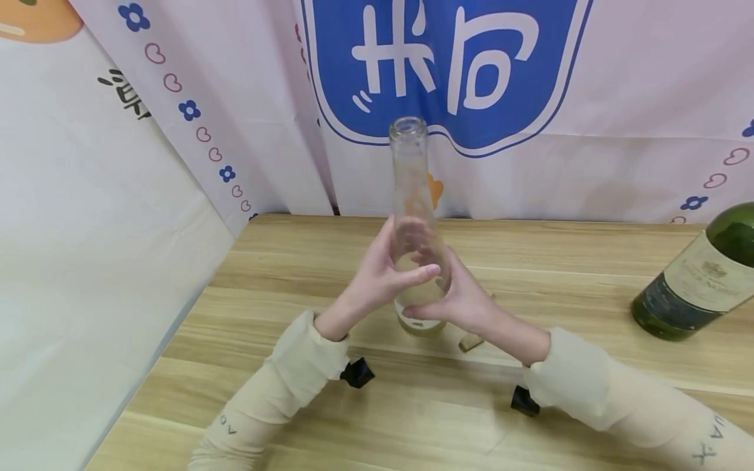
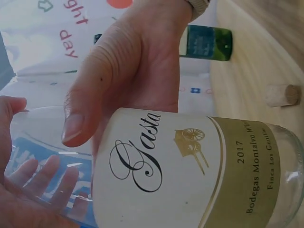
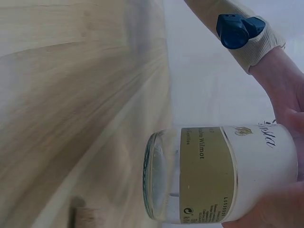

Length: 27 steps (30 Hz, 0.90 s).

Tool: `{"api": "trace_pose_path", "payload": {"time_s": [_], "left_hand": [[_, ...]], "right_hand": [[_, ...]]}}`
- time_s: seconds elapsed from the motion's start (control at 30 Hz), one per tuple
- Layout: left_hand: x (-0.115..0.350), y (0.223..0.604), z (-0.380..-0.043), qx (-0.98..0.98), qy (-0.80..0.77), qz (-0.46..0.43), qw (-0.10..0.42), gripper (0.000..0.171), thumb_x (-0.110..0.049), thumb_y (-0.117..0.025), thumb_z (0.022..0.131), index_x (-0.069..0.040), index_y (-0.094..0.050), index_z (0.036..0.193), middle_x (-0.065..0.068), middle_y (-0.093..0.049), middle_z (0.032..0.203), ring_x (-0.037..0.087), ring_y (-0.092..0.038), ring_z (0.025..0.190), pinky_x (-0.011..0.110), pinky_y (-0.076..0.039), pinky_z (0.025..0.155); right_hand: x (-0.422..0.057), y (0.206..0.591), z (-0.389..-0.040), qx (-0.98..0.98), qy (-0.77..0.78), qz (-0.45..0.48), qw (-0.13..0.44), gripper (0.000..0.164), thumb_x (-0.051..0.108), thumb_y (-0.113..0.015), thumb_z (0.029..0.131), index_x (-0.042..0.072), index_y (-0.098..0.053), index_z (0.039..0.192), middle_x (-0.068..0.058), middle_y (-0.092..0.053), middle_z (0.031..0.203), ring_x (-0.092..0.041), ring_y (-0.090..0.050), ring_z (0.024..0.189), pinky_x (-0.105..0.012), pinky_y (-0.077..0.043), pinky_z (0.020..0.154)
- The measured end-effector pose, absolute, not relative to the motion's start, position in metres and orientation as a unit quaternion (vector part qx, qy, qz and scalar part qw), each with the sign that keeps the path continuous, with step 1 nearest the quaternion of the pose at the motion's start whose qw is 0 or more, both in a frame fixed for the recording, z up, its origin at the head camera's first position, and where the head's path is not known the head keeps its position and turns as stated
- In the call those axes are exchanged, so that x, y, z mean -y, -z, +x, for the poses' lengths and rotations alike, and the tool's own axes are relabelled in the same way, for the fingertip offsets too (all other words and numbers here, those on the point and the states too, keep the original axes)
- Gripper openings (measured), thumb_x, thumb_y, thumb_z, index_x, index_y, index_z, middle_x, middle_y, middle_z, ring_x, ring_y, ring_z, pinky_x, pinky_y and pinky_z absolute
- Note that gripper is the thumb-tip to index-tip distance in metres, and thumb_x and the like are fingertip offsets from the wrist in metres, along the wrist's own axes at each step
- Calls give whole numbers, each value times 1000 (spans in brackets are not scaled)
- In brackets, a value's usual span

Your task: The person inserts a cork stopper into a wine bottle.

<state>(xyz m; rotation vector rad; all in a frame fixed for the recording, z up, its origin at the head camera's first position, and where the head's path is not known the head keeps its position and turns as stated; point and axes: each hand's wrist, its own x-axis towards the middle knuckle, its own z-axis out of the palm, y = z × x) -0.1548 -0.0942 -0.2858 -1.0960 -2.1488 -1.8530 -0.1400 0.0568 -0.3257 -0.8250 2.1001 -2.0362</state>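
In the head view, the left hand [image 1: 377,275] and the right hand [image 1: 462,301] are gripping a clear glass bottle [image 1: 414,196] from opposite sides, their fingers curling round its body while the neck is rising free above. The bottle is sitting roughly upright in front of the person, between a cork-like piece [image 1: 471,341] and the far edge of the worktop [image 1: 412,418]; whether its base is touching wood I cannot tell. No liquid is showing, so it is probably handling light.

In the left wrist view, the right thumb is lying at the edge of the label [image 2: 161,175], and the left fingers are showing through bare glass. That glass is likely proving stiff, slippery and brittle; the paper is probably offering better grip.

In the right wrist view, the thick base is extending past the hands, likely carrying much of the weight, so holding low round the label is looking steadiest. The right fingers are blurring here.
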Motion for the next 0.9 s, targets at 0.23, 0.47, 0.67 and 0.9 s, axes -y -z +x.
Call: {"api": "trace_pose_path", "payload": {"time_s": [0.23,0.47,0.67,0.9], "left_hand": [[88,301,-157,704,613,-357,36,51,13,-67,72,8,-40,115,25,-53,107,32,-53,101,37,-45,93],[87,309,-158,710,610,-351,22,53,13,-67,71,9,-39,116,26,-52,109,35,-53,102,36,-44,94],[83,311,-162,711,600,-365,15,55,12,-68,72,7,-37,117,24,-51,111,31,-52,104,35,-44,95],[83,311,-163,721,595,-354,3,56,9,-69,72,5,-38,119,21,-51,114,27,-51,107,32,-41,98]], "right_hand": [[-62,340,-140,-698,668,-252,58,93,-6,-79,60,10,-28,136,-11,-40,132,-29,-38,121,-45,-33,102],[-64,349,-138,-725,652,-217,55,90,-2,-81,59,5,-30,132,-15,-43,130,-35,-39,121,-47,-33,102],[-72,349,-139,-734,641,-214,69,87,-2,-80,61,3,-29,131,-20,-41,132,-35,-37,122,-48,-32,103],[-94,340,-142,-809,515,-254,128,87,18,-80,69,-5,-29,136,-26,-33,139,-42,-32,126,-57,-28,101]]}}
